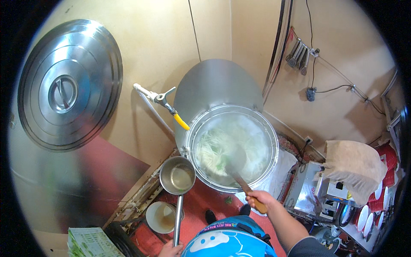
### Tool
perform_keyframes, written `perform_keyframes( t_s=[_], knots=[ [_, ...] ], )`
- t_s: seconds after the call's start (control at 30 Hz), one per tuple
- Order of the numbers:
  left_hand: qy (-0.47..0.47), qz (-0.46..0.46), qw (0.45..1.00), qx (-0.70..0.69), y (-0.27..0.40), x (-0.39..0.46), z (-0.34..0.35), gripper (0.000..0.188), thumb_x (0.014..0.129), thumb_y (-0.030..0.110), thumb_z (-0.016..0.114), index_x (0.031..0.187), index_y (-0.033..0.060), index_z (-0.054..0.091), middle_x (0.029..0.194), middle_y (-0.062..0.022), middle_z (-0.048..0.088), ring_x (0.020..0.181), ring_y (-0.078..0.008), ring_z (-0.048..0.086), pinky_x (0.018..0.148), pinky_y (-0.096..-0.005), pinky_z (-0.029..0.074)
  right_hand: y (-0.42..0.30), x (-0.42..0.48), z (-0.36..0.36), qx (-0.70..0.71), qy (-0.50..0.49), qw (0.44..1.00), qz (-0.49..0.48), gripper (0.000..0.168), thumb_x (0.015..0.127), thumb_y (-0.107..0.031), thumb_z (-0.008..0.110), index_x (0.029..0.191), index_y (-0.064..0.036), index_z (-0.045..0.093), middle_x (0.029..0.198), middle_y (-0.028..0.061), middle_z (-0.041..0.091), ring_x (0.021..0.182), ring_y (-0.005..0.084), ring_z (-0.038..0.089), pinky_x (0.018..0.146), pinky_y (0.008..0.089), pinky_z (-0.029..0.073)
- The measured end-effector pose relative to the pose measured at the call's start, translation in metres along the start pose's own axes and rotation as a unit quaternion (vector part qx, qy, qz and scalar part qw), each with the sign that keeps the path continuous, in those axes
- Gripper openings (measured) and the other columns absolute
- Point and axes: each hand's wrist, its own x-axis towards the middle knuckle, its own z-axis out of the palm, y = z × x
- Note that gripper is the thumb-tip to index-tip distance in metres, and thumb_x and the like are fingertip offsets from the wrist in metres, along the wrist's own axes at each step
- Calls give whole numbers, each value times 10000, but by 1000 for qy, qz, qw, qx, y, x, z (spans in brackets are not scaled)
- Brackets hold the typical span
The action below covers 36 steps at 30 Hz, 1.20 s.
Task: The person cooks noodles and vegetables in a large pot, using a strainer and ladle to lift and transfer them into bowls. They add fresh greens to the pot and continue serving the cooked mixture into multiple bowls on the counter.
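A large round metal pot point(274, 151) stands before me, full of steaming water with pale noodles point(208, 151) and some green leaves in it. My right hand point(259, 199) is closed around the wooden handle point(243, 184) of a utensil whose far end is in the pot, blurred by steam. At the bottom edge, my left hand point(171, 249), partly cut off, grips the long metal handle of a deep steel ladle point(177, 176). The ladle's bowl is at the pot's lower left side, with a little cloudy liquid inside.
A tap with a yellow hose end point(181, 122) points over the pot's left rim. A white bucket point(160, 217) stands on the red floor below the ladle. A big steel lid point(80, 83) is at the left wall. Metal equipment under a cloth point(353, 163) and red-and-white bowls point(362, 216) are at the right.
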Motion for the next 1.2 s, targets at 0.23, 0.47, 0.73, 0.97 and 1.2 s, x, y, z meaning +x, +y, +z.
perform_keyframes(
  t_s=[0.23,0.47,0.73,0.97,1.2],
  knots=[
    [14,-20,998,55,8,-3,20,54,917,101,603,923,71,559,655,-2,513,502,-96,464,451,-234,371,-9,-55,-7,-149,103,980,-85,141,907,-70,526,1012,22,539,788,103,603,609,192,589,526,345,520],
    [-33,55,998,3,-12,0,18,199,901,277,689,950,140,554,668,50,513,506,-56,437,436,-206,319,-119,-55,14,-589,352,716,-130,265,857,-56,461,1068,68,560,876,229,678,672,293,694,570,423,557],
    [13,40,997,65,-17,-3,18,64,907,96,612,916,52,567,660,-10,536,507,-105,484,462,-255,391,-153,54,118,-805,302,468,-203,302,864,-105,533,1112,44,620,1049,219,687,991,374,678,861,443,546],
    [12,54,995,83,-15,0,17,76,891,114,630,911,52,591,667,-19,568,527,-116,532,475,-254,425,-100,39,119,-797,298,471,-233,281,916,-110,469,1156,6,558,997,229,683,942,388,682,814,465,553],
    [20,46,993,104,3,11,17,71,869,106,628,886,47,590,663,-30,569,504,-128,528,460,-271,426,-144,-97,101,-862,251,404,-174,345,876,-90,502,1211,-130,576,985,188,679,913,386,670,778,491,537]
  ],
)
